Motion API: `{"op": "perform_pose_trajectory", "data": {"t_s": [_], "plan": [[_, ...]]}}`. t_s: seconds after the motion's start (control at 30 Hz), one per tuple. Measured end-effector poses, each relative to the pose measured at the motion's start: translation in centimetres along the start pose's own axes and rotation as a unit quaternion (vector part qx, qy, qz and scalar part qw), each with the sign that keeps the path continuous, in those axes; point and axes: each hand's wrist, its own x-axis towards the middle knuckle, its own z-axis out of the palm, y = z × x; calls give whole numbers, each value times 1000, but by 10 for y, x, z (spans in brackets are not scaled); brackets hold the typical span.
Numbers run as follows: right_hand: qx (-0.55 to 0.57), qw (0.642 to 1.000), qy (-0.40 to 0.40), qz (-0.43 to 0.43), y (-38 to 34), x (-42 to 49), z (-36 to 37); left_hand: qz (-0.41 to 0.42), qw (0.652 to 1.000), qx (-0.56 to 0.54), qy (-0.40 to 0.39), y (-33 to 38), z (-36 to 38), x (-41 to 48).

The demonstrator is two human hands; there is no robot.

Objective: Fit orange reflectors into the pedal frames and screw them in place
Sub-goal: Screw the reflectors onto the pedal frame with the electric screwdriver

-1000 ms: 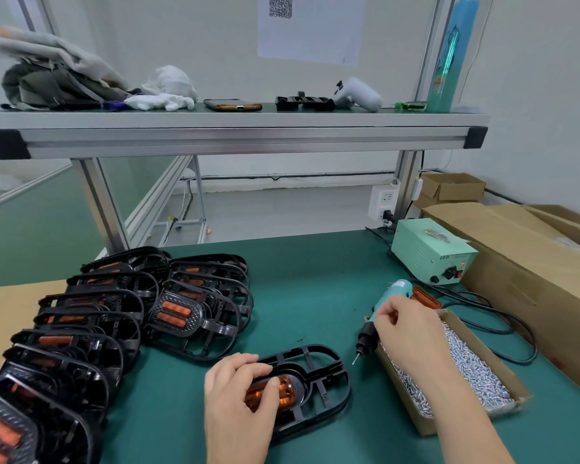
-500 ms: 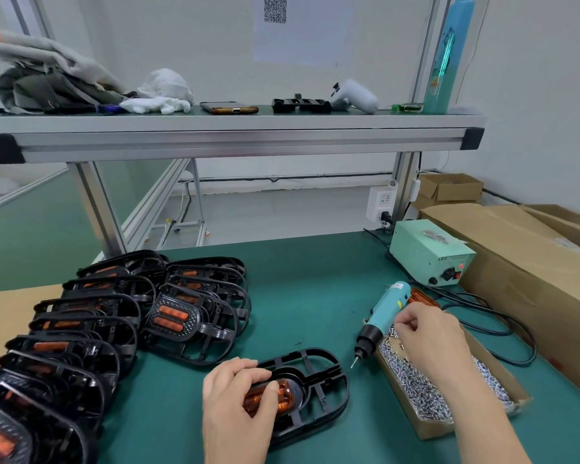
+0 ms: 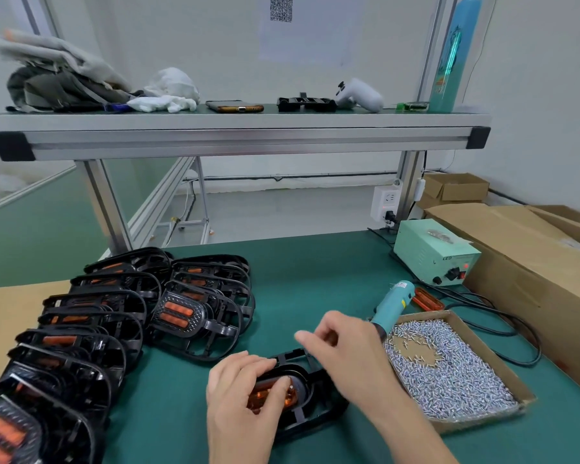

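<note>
Swinging left from the screw box [image 3: 416, 351], the right hand [image 3: 345, 346] is hovering over the pedal frame [image 3: 318, 406] near-centre on the worktop [image 3: 315, 279], fingers [image 3: 307, 338] pinched together, their contents too blurred to tell. The left hand [image 3: 241, 396] is gripping the orange reflector [image 3: 290, 400] inside that frame with curled fingers.

Both the left hand [image 3: 245, 393] and the right hand [image 3: 345, 349] are bare, with bare wrists behind the fingers.

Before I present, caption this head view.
Left hand holds orange reflector in pedal frame; right hand hovers above it.
</note>
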Motion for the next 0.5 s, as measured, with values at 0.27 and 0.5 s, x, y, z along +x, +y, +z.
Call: {"op": "perform_pose_trajectory", "data": {"t_s": [0.27,0.5], "plan": [[32,997,-74,-12,-17,-14,25,45,996,-15,78,-2,1,4],[89,991,-95,22,-21,-16,26,46,995,-25,90,-3,2,4]]}}
